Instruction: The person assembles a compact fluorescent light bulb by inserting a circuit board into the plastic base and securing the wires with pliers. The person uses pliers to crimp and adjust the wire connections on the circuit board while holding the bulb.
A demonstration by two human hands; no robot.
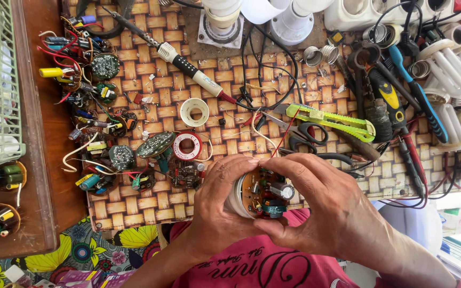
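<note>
- The person's left hand [217,205] is wrapped round a white lamp base [237,198], fingers curled over its top edge and thumb beneath; a narrow, closed grip.
- The right hand [329,205] closes on the same piece from the opposite side, forefinger across the top, thumb low near the front edge.
- Seated in the open mouth of the base is a round circuit board [265,193], brown, carrying a black capacitor and small teal parts. Its face is turned up and slightly toward the right hand.
- Key relation: the base lies on its side between the two hands, long axis running left to right. The closed white end sits in the left palm; the open board end faces the right fingers. The right hand is therefore nearer the board, the left nearer the housing.
- The piece is held off the table, just above the person's lap, at the near edge of the woven mat [134,205].
- A red wire [286,134] rises from the board toward the mat; its far end cannot be traced.
- Well apart, up on the mat: a soldering iron [188,66], a roll of solder [187,145], a green utility knife [329,120], scissors [308,136].
- A row of loose circuit boards [105,66] lies along the mat's left side.
</note>
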